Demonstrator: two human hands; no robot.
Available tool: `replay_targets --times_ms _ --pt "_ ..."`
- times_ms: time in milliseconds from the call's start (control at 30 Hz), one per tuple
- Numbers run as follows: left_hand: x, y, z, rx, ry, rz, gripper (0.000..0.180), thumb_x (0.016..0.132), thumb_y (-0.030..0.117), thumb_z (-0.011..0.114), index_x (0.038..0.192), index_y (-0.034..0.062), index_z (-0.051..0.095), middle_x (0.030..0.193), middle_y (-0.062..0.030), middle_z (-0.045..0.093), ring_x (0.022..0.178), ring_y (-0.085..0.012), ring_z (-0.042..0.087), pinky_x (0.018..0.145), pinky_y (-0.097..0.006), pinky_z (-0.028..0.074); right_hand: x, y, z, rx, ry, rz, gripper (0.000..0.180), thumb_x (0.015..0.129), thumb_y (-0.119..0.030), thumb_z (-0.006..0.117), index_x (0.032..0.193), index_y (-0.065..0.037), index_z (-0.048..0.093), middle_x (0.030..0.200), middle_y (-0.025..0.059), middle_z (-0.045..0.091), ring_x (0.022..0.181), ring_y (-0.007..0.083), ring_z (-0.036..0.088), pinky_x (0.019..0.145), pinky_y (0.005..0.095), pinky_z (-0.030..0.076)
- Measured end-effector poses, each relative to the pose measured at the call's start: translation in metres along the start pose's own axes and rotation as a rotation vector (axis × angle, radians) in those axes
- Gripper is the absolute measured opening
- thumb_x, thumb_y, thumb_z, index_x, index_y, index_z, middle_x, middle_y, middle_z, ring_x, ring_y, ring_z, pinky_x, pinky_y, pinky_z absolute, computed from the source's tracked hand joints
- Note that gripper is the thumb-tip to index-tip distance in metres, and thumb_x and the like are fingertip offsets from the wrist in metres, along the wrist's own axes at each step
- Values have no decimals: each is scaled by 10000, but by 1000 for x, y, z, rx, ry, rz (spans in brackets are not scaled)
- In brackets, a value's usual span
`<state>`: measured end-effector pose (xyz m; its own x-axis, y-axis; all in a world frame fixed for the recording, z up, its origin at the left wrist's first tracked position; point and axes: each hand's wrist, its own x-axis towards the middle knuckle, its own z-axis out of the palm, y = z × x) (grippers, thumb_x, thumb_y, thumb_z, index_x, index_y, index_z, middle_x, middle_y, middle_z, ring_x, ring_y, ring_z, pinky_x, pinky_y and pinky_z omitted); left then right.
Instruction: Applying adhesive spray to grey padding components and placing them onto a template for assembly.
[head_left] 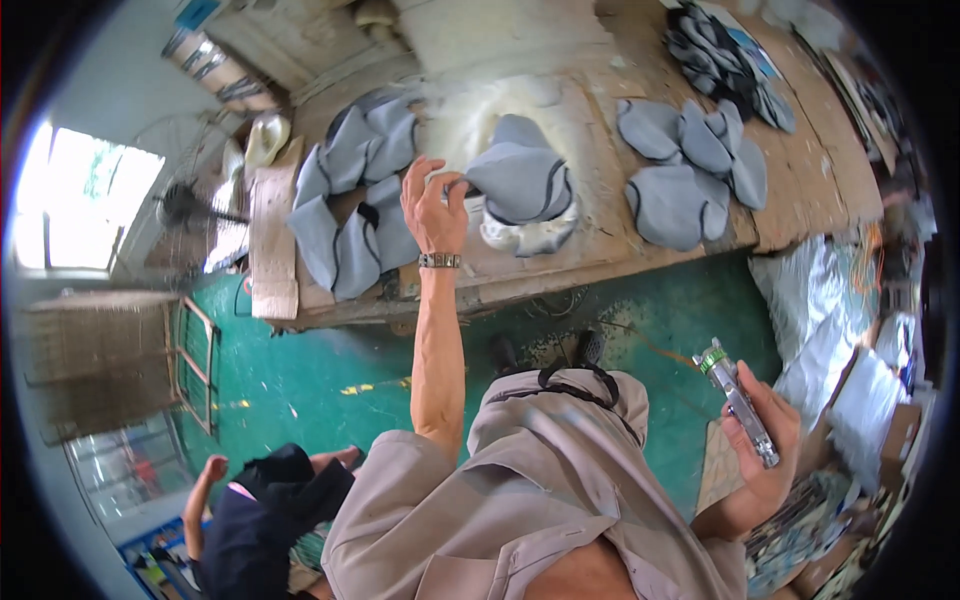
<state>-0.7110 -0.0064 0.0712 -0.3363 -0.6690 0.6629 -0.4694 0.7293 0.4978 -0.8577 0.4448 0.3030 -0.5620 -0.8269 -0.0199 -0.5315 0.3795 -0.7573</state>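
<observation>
My left hand [433,208], with a watch at the wrist, reaches out over the wooden workbench [590,235] and pinches the edge of a grey fabric piece [520,180] lying on top of a small stack in the middle. My right hand [765,440] is held low at my right side, away from the bench, closed around a slim metal tool [738,400] with a green band near its tip. More grey cut pieces [355,200] lie in a heap left of my left hand.
Another spread of grey pieces [685,165] lies at the bench's right, with dark striped pieces [720,60] behind. A fan [185,205] stands at left. Another person in dark clothes [260,510] crouches at lower left on the green floor [300,370]. Plastic-wrapped bundles [820,320] pile at right.
</observation>
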Motion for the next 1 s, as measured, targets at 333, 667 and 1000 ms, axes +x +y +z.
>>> replay_targets --times_ms 333,667,1000 --pt "-3 -56 -220 -29 -246 -98 183 760 84 810 916 29 730 1121 -96 718 1094 -325 667 953 -432 527 39 -43 124 29 -154 23 597 842 17 765 1418 20 605 1080 195 724 904 311 711 828 352 545" --pt "-77 -128 -346 46 -483 -366 181 760 60 798 917 21 716 1073 -108 708 1012 -336 674 891 -425 539 70 -74 224 -4 -350 47 720 825 -47 813 1493 -41 544 1166 195 693 1016 369 683 909 388 531" --pt "-101 -146 -405 109 -396 -436 141 807 -7 716 943 -21 681 1030 -152 684 954 -328 661 849 -434 533 138 -96 249 -29 -313 -94 814 879 -116 778 1570 19 370 1338 262 591 1165 446 612 980 471 492"
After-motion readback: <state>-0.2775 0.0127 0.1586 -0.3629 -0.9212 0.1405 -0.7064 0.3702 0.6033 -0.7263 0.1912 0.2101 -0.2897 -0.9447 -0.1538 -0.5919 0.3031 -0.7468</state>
